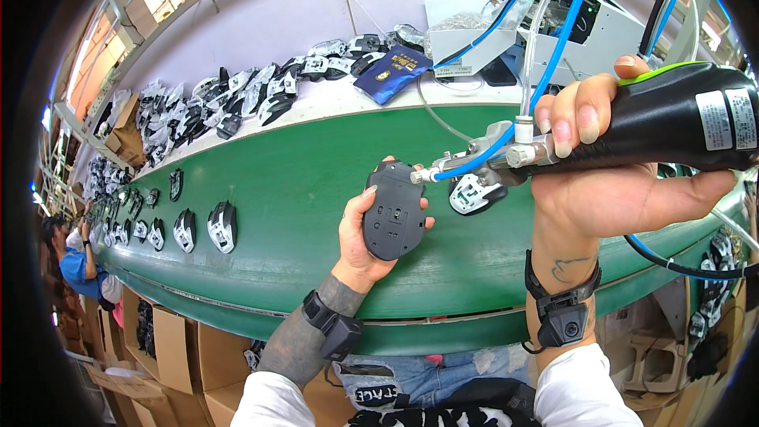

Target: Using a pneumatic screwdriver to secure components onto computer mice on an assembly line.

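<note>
My left hand (358,239) is wrapped round a black computer mouse (393,225), holding it over the belt with its underside facing up. Gripped in my right hand (593,178) is a black power screwdriver (680,115) with a green stripe and a metal nose. A blue air hose (571,20) runs to that nose. The screwdriver's tip is at the upper right edge of the mouse; whether it touches a screw I cannot tell. Just right of the mouse, partly behind the nose, a white-and-black mouse shell (473,194) lies on the belt.
Several mouse parts (223,228) stand spaced along the green conveyor belt (316,154) on the left. Piled mouse shells (209,107), a blue packet (393,73) and a white box (466,51) line the back ledge. Cardboard boxes (175,348) stand below; a co-worker (77,265) is far left.
</note>
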The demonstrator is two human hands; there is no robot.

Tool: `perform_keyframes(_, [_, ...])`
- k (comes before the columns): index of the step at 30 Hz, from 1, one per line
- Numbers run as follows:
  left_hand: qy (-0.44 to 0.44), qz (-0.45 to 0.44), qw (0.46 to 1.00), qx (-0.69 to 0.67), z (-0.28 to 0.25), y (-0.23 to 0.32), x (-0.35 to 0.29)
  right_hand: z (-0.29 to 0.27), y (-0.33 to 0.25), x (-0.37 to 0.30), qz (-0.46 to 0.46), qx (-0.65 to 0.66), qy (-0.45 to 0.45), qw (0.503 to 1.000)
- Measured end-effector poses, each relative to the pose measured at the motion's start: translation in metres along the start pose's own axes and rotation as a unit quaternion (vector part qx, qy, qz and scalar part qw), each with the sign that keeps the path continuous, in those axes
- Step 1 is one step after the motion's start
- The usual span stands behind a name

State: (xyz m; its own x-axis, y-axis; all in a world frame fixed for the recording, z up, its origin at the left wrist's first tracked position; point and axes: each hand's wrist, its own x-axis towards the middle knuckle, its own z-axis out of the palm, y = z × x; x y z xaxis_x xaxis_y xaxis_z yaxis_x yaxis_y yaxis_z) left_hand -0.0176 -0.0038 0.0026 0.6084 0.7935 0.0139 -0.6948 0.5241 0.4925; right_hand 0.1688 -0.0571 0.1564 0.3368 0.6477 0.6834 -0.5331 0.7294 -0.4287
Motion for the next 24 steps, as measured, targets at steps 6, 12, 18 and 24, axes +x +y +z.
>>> perform_keyframes(6, [-0.005,-0.004,1.0,-0.019,0.006,-0.002,-0.004,0.0,0.008,-0.002,-0.027,-0.005,-0.021,0.999])
perform_keyframes(12, [0.042,0.091,0.989,0.11,0.002,0.011,0.0,-0.009,0.006,0.004,-0.066,0.016,-0.087,0.994])
perform_keyframes(18, [0.113,0.153,0.981,0.028,-0.015,0.03,0.012,0.009,0.011,-0.008,0.005,0.092,-0.131,0.987])
perform_keyframes(24, [0.066,0.146,0.987,0.007,-0.016,0.025,0.007,0.029,0.007,-0.019,0.133,0.123,-0.045,0.982])
